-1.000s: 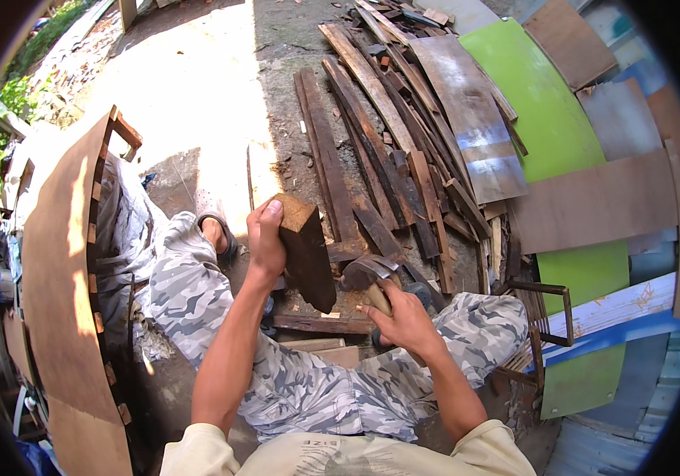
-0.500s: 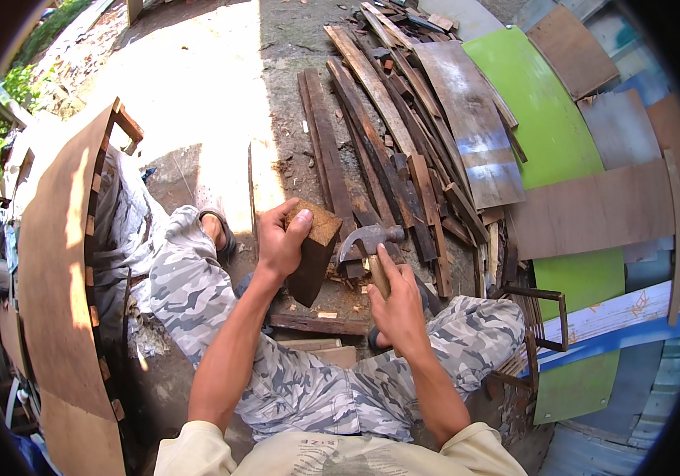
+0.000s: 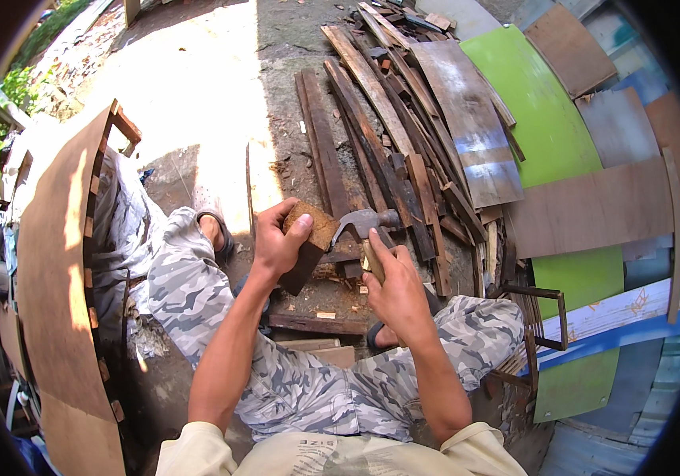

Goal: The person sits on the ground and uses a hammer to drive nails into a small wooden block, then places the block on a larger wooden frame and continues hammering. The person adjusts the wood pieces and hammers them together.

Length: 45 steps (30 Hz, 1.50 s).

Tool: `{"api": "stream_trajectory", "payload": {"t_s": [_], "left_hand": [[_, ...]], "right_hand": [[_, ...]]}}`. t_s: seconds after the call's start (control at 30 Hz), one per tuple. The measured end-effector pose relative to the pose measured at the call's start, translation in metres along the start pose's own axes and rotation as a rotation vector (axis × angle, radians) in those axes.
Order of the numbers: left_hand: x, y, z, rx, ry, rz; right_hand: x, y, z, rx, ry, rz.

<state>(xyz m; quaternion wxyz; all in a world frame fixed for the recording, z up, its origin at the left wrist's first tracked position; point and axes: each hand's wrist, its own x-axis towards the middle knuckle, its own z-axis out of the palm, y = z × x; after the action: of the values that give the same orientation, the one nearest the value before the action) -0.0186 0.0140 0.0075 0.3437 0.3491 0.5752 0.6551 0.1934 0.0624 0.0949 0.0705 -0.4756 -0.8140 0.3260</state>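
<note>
Left hand (image 3: pixel 278 246) first: clamped on a wooden block (image 3: pixel 310 258), thumb over the paler cut end, fingers wrapped round the far side. We have the block up between the knees, tilted, cut end toward the top. Right hand (image 3: pixel 397 292): closed round the handle of a claw hammer (image 3: pixel 365 222), forefinger laid along it toward the head. The claw points at the block and its tip sits at the right-hand edge; we can't tell touching from just beside.

Risks, as we judge: the claw could skid off that edge into the left thumb if it's pushed at a poor angle, since the thumb lies near. The block hangs in the grip with no visible support, so it could twist under a hard pull. A sudden release could send the hammer toward the right knee.

Edges and room: camouflage trousers (image 3: pixel 197 278) flank both arms, limiting sideways elbow travel. Below, a dark plank (image 3: pixel 318 324) lies between the feet. The wood pile (image 3: pixel 391 151) crowds the far right side, and a dark frame (image 3: pixel 564 317) stands beyond the right knee. A brown board (image 3: pixel 62 262) bounds the left. We see most room up-left, toward the sunlit ground (image 3: pixel 197 79).
</note>
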Motion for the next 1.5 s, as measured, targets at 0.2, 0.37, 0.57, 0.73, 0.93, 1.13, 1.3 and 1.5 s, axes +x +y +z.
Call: {"api": "stream_trajectory", "payload": {"t_s": [0.2,0.37,0.57,0.73,0.93,1.13,1.3,1.5], "left_hand": [[0.004,0.003,-0.001,-0.055,0.062,0.016],[0.003,0.001,0.002,-0.012,0.114,0.044],[0.006,-0.021,-0.001,-0.015,0.264,0.146],[0.007,-0.015,0.002,0.028,0.308,0.185],[0.012,-0.012,0.008,0.049,0.389,0.241],[0.012,-0.010,0.008,0.049,0.367,0.264],[0.015,-0.007,0.015,0.252,0.464,0.233],[0.022,-0.022,0.008,0.211,0.499,0.274]], "right_hand": [[-0.013,-0.012,-0.003,-0.051,-0.076,-0.059],[-0.012,0.006,0.008,0.037,0.077,-0.130],[0.001,0.007,-0.014,0.608,-0.315,0.124],[-0.004,-0.010,-0.018,0.869,-0.429,0.302],[-0.022,-0.021,0.021,0.937,-0.231,0.306],[-0.032,-0.032,0.035,0.957,-0.108,0.318],[-0.036,-0.036,0.052,0.880,0.040,0.300],[-0.038,-0.038,0.053,1.066,0.114,0.322]]}}
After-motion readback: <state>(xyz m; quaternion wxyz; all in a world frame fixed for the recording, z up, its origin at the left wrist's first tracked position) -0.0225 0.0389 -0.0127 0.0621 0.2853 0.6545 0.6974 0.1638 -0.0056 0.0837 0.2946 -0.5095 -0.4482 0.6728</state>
